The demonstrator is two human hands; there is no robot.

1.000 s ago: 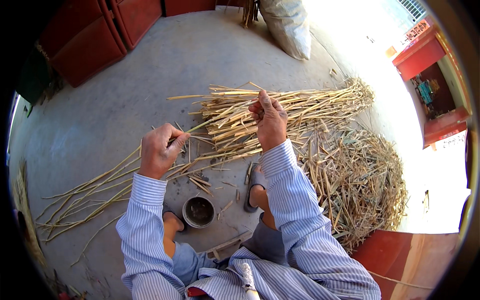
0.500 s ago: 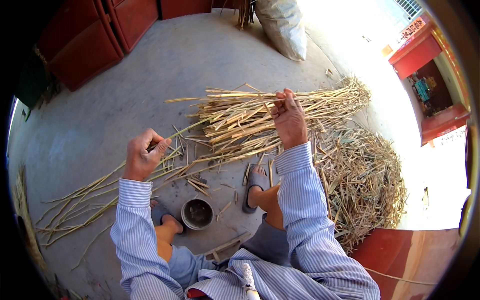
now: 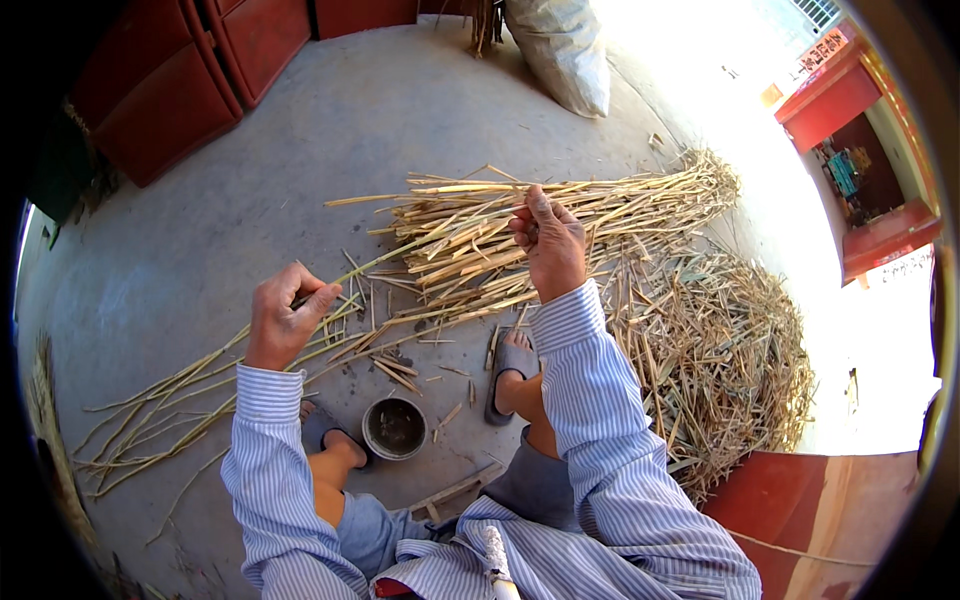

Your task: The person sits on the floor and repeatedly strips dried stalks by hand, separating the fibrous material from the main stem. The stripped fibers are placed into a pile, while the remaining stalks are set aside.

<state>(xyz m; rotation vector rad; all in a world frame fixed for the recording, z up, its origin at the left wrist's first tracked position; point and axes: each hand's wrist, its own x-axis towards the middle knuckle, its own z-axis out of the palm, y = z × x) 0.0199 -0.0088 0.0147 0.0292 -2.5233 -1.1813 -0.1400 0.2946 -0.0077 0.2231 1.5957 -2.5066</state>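
My left hand [image 3: 283, 318] is closed around a thin greenish stalk [image 3: 372, 263], which slants up and right from the fist. A small dark bit shows within that fist, too hidden to name. My right hand [image 3: 552, 248] pinches the stalk's upper right part between thumb and fingers. Below and behind it lies a large bundle of dry yellow stalks [image 3: 455, 262] on the floor. Several longer, thin stems [image 3: 165, 412] fan out on the floor to the left, below my left hand.
A round bowl [image 3: 394, 428] with dark contents stands between my sandalled feet. To the right is a heap of dry leaves and husks [image 3: 735, 370]. Chopped stalk bits [image 3: 397, 372] litter the concrete floor. A white sack [image 3: 565, 55] and red padded furniture [image 3: 160, 90] stand farther off.
My right hand has moved left and slightly down, turning so that its thumb shows on top. My left hand stays nearly in place, still gripping the stalk.
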